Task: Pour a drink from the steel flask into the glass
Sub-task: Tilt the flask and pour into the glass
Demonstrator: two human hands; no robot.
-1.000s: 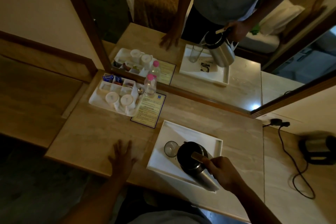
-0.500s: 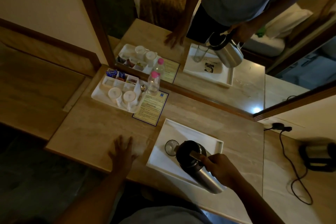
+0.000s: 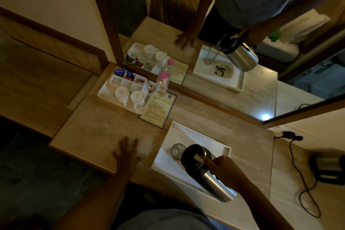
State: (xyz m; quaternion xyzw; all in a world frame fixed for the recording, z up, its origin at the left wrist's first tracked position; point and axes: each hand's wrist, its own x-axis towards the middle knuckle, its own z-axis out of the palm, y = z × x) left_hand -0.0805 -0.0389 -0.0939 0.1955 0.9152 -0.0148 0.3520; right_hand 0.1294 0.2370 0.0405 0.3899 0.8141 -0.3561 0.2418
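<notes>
The right hand (image 3: 226, 171) has its fingers clamped around the handle of the steel flask (image 3: 205, 171), which tilts with its black top leaning over the glass (image 3: 177, 150) just beyond the fingertips. Both sit over the white tray (image 3: 168, 158). The left hand (image 3: 127, 152) lies flat on the counter (image 3: 104, 127), fingers spread apart, holding nothing. Farther past those fingers stand two lidded cups (image 3: 128, 97) and a pink-capped bottle (image 3: 162, 85) against the mirror (image 3: 224, 24).

L hand (image 3: 127, 152) flat, fingers spread; R hand (image 3: 225, 169) fisted, wrist cocked, forearm angled in.
</notes>
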